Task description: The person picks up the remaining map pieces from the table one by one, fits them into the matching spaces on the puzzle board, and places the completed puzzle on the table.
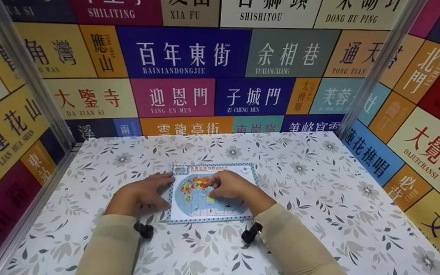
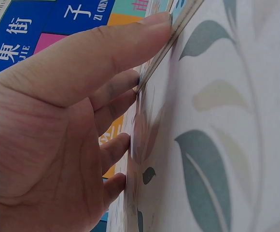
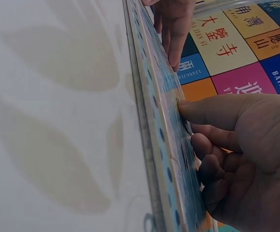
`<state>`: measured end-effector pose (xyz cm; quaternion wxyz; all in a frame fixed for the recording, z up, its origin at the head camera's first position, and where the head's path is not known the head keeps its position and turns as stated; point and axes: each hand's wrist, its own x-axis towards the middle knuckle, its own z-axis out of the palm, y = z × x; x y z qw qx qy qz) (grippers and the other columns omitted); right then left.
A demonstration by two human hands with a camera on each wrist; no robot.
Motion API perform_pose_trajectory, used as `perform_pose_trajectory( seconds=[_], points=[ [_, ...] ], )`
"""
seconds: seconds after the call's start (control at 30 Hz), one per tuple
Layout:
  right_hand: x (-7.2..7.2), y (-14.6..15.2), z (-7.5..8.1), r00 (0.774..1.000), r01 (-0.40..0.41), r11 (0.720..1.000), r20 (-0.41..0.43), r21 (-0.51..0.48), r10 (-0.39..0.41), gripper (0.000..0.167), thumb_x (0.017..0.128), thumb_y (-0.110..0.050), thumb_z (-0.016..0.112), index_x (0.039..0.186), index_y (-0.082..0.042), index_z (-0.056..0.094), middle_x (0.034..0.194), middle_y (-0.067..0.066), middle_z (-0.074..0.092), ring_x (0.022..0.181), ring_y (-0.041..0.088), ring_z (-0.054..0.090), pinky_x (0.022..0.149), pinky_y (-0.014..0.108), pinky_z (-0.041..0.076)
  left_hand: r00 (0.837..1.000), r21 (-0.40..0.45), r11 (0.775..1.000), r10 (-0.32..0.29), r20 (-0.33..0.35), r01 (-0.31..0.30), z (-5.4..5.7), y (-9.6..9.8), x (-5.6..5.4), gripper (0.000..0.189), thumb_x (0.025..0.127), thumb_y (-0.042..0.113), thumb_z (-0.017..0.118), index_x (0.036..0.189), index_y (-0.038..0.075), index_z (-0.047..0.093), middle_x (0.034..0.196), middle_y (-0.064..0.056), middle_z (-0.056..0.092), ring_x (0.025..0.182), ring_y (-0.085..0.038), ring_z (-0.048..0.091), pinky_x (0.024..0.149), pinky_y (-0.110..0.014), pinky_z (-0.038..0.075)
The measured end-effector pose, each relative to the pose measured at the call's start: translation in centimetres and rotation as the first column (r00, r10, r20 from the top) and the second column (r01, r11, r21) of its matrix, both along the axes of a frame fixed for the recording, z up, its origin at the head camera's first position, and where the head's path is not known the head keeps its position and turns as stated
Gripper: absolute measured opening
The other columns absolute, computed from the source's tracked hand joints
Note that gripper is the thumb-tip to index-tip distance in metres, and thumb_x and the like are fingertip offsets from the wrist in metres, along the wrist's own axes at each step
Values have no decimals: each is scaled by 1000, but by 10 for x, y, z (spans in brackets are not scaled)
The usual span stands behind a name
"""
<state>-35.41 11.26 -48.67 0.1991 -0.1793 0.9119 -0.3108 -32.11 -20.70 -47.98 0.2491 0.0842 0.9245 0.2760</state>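
A world map jigsaw puzzle (image 1: 193, 204) with a blue dotted border lies flat on the table. My right hand (image 1: 229, 185) is over its middle, thumb and index finger pinching a small puzzle piece (image 3: 186, 126) at the map's surface; the other fingers curl in, and most of the piece is hidden. At the puzzle's left edge rests my left hand (image 1: 143, 191), fingers spread and loosely bent. Its thumb (image 2: 152, 36) touches the board's edge in the left wrist view, while the other fingertips reach down to the tabletop and the board's corner.
A white cloth with grey leaves and flowers covers the table (image 1: 128, 244). Upright panels (image 1: 181, 53) with colourful Chinese name signs enclose the back and both sides. Metal posts (image 1: 372, 68) stand at the corners. Each wrist wears a small black camera (image 1: 251, 233).
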Motion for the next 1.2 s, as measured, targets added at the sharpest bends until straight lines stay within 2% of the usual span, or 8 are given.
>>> perform_pose_trajectory(
  seconds=[0.23,0.47,0.7,1.0,1.2],
  points=[
    [0,-1,0,1000,14,1000,-12,11,-14,22,89,-32,88,106,-26,75,103,-3,68,97,17,61,90,36,50,1000,-4,1000,-5,0,5,0,-1,1,100,80,38,93,164,43,40,181,17,15,171,-31,1,134,-71,5],
    [2,1,0,1000,9,1000,-23,-5,-9,24,88,-33,88,106,-25,76,101,-3,69,94,16,61,87,35,50,1000,-1,1000,16,14,-16,-1,-1,1,100,79,37,94,163,46,40,180,19,15,171,-31,1,134,-72,5],
    [2,1,-2,999,-3,999,-46,-32,2,18,92,-27,84,108,-22,78,95,-5,70,86,14,59,81,33,49,999,-15,999,-39,-36,39,-2,0,0,98,82,35,92,165,36,41,181,12,18,171,-32,3,136,-67,8],
    [1,-1,-2,999,23,1000,-29,-17,-23,13,91,-25,85,103,-24,79,94,-5,71,86,13,60,79,31,49,1000,-21,1000,-21,-23,20,-3,0,-1,98,81,38,93,165,39,41,181,14,17,171,-31,2,136,-67,7],
    [1,-1,-2,999,24,1000,-35,-11,-24,14,91,-26,85,104,-25,80,95,-5,71,86,13,60,78,30,49,999,-27,999,-40,-37,39,-3,-1,-2,98,81,38,92,165,37,41,181,13,19,171,-32,3,136,-68,8]
  ],
)
